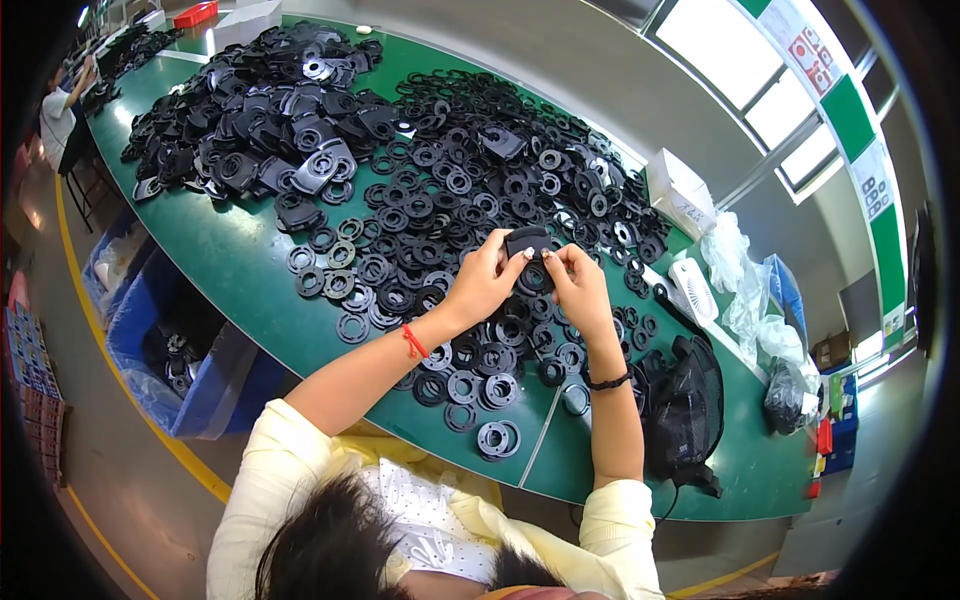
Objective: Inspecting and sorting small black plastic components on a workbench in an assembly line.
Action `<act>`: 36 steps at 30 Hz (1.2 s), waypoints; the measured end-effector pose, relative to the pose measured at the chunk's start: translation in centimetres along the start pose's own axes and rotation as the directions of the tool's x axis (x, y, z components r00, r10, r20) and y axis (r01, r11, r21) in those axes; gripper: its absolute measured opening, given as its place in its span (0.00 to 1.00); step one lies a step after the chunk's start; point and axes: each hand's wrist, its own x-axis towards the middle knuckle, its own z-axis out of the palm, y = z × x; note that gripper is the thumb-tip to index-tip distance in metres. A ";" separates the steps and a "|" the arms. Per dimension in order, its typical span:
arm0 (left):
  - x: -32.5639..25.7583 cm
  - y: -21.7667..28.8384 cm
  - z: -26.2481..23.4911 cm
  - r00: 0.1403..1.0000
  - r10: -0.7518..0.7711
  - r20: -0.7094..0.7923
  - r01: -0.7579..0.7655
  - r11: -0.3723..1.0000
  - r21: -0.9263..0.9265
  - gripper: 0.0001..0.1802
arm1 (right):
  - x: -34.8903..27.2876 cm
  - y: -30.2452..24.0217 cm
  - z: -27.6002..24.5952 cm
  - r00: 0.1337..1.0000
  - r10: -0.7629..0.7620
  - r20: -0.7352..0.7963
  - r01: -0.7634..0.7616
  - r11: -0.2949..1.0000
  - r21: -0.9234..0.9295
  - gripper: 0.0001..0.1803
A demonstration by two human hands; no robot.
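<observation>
Left grip point(482, 280) and right grip point(582, 288) near each other, both in a pinch, forearms point(362, 380) forward

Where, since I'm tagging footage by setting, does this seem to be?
Probably a factory workshop: a long green worktable heaped with black ring-shaped parts, a blue bin beside it, and yellow lines along the floor.

Black piece point(526, 240), black and grey rings point(440, 212), green tabletop point(225, 250), pale-yellow sleeves point(283, 452), white top point(425, 508) (with dark dots), red wristband point(414, 342)
</observation>
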 end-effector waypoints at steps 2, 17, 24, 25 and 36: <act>0.0 0.7 0.3 0.995 -0.097 -0.034 0.090 0.981 -0.171 0.12 | -0.1 -0.7 0.0 0.987 0.158 0.007 -0.156 0.964 0.214 0.10; 0.1 0.0 -0.4 0.977 0.206 0.060 -0.213 0.962 0.168 0.08 | 0.2 -0.2 -0.7 0.940 -0.336 -0.058 0.319 0.926 -0.204 0.10; -0.2 0.6 -0.4 0.971 0.190 0.149 -0.223 0.940 0.259 0.09 | 0.0 0.3 -0.8 0.973 -0.232 0.006 0.228 0.950 -0.214 0.09; -0.2 0.6 -0.4 0.971 0.185 0.150 -0.220 0.939 0.264 0.09 | 0.0 0.3 -0.8 0.973 -0.232 0.007 0.228 0.950 -0.213 0.09; 2.8 -1.7 -4.1 0.995 -0.101 0.013 0.097 0.977 0.191 0.13 | 1.0 1.3 -2.0 0.980 -0.114 -0.166 0.100 0.991 -0.089 0.13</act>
